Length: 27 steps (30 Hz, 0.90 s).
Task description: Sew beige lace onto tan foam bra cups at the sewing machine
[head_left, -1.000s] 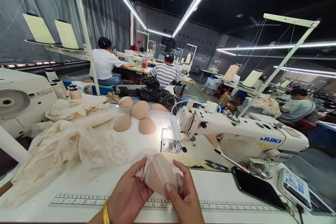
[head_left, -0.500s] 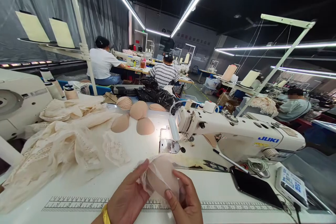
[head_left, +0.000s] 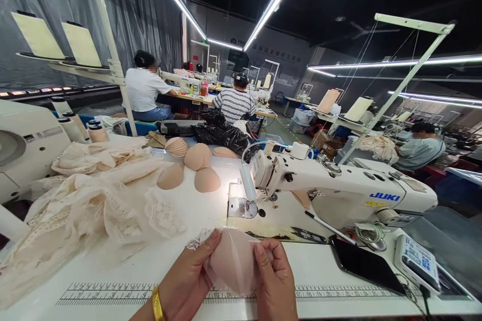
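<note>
**Lace could slip off the cup**

While I pinch the peach-coloured moulded foam cup (head_left: 231, 263) with its sheer cream lace overlay between both hands above the white table (head_left: 113, 281), the fit looks loose. My left hand (head_left: 190, 281) grips the lace edge; my right hand (head_left: 274, 281) clamps the cup's side. Uneven pulling could wrinkle the lace, and the white sewing machine (head_left: 339, 193) just beyond could snag a trailing edge.
</note>
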Each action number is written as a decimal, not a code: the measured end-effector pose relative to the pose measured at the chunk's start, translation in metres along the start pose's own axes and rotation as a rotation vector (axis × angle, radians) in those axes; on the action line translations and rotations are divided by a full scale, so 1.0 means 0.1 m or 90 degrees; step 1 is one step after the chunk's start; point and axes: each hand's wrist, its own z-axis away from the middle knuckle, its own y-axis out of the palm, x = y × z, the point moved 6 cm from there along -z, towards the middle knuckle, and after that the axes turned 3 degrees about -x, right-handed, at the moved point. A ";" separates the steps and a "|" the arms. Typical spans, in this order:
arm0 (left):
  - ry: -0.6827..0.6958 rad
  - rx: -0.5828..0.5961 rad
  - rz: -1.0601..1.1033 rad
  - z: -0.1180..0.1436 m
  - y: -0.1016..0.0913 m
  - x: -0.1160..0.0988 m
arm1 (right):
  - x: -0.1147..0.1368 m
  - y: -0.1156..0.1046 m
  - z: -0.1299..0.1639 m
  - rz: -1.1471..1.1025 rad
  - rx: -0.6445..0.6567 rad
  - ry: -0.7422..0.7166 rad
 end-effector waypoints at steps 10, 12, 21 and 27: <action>0.042 0.023 -0.017 -0.07 0.00 -0.01 | -0.04 0.07 0.05 0.012 0.071 -0.018; 0.048 0.039 -0.016 -0.06 0.04 -0.02 | -0.02 0.07 0.06 0.032 0.062 -0.029; 0.046 0.104 -0.206 -0.06 0.11 -0.12 | -0.02 0.02 0.05 0.073 0.199 -0.019; 0.355 0.553 -0.876 0.10 0.52 -0.28 | 0.58 0.07 -0.21 0.511 0.457 -0.619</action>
